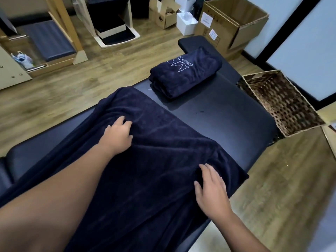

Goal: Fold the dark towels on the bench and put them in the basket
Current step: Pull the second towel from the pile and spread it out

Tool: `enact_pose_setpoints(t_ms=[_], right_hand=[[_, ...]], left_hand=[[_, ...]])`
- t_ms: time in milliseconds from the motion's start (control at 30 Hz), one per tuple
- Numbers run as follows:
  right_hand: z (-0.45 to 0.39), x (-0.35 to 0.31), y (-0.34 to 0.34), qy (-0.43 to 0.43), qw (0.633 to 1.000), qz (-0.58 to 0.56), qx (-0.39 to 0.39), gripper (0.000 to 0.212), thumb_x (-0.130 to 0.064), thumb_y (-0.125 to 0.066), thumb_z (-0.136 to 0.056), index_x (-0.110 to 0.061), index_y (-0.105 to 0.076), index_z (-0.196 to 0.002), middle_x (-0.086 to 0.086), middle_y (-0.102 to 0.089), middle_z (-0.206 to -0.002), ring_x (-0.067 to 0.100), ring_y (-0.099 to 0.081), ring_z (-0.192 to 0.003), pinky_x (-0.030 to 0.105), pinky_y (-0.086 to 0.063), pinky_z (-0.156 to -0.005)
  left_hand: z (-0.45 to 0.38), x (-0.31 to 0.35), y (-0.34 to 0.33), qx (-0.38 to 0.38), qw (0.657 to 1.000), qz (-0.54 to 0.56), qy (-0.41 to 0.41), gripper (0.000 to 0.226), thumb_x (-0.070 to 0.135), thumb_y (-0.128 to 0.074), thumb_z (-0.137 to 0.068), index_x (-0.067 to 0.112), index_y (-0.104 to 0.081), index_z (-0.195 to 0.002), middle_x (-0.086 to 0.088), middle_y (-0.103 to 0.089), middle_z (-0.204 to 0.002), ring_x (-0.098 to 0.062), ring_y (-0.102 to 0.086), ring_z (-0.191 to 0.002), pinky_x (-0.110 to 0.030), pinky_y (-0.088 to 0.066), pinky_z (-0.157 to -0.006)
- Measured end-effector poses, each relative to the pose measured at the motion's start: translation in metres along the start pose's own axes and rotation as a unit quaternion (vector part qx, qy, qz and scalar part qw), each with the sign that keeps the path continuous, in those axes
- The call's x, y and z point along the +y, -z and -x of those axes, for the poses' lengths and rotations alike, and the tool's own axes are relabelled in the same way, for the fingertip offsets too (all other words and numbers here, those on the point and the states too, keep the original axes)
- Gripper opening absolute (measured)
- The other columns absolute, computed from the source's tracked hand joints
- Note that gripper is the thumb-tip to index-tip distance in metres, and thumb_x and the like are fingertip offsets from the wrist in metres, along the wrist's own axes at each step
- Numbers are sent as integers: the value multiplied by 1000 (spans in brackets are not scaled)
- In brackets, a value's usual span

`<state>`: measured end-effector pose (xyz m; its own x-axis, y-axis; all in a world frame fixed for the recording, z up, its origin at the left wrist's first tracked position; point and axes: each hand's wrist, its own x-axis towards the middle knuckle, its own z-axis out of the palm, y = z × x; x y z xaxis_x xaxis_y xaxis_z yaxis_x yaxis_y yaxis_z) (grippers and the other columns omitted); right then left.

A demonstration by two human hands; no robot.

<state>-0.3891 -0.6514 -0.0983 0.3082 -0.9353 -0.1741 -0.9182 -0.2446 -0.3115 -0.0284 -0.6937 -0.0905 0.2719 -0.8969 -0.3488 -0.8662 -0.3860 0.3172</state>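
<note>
Left hand [119, 136] lies on the spread towel [154, 170], fingers curled loosely into the pile near its far-left part; looks like a light bunch of cloth under the fingertips, not a full grip (I can't tell if the thumb is pinching). Left of that hand the towel's edge hangs off the bench [227, 110] side. Risk: any tug from here drags more weight over that edge and the whole sheet slides floorward.

Between the hands the cloth is wrinkled, ridges running toward the right hand. Fold over those and the fold comes out lumpy and crooked.

Right hand [212, 190] rests flat on the towel near its right edge, fingers straight and spread, gripping nothing. Hands are well apart, both on the same towel. Risk: with one hand bunching and the other only pressing, the two sides don't move evenly, so corners likely miss each other.

Beyond both hands, a folded towel [185, 72] with a pale logo sits on the bench's far part, apart from the spread one. Swinging the open towel forward could clip it and knock its fold loose.

Right of and beyond the right hand, the wicker basket [280, 100] stands on the floor just beside the bench, with nothing visible inside. It's low and off to the side (a loose drop could unfold the bundle or catch the rim).
</note>
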Motion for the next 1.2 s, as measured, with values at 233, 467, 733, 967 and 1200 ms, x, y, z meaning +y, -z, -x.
enact_pose_setpoints(t_ms=[233,467,733,967,1200], right_hand=[[55,20,-1,67,993,89,-33,26,-11,-64,-61,-26,-56,-80,-10,-41,-90,23,-50,-82,30,-37,-67],[62,29,-6,184,981,16,-58,52,-21,-84,-71,-24,-62,-117,-4,-43,-120,21,-53,-103,34,-53,-87],[75,28,-19,424,894,108,-94,37,-61,-77,-66,-36,-66,-92,-15,-51,-94,16,-54,-85,32,-42,-73],[81,22,-23,446,878,156,-73,34,-21,-91,-61,-30,-60,-67,-12,-47,-74,19,-49,-69,32,-32,-61],[86,23,-18,409,883,210,-97,29,-18,-84,-67,-26,-66,-87,-5,-56,-84,23,-55,-75,35,-37,-60]], left_hand=[[91,41,-20,-8,994,25,-102,23,38,-57,-93,25,-46,-78,3,-59,-89,-28,-60,-87,-38,-50,-76],[217,58,-51,-207,975,-16,-81,49,67,-66,-81,19,-64,-77,4,-62,-74,-21,-62,-75,-33,-49,-64],[333,73,-114,-199,957,-209,19,48,43,-65,-86,15,-53,-123,-8,-60,-116,-31,-62,-100,-44,-50,-85],[376,79,-122,-20,966,-133,222,34,23,-48,-94,18,-46,-127,-6,-59,-126,-30,-57,-115,-46,-40,-93],[407,77,-134,-21,947,-176,266,63,24,-67,-81,19,-33,-134,-8,-46,-125,-31,-50,-114,-42,-34,-81]])
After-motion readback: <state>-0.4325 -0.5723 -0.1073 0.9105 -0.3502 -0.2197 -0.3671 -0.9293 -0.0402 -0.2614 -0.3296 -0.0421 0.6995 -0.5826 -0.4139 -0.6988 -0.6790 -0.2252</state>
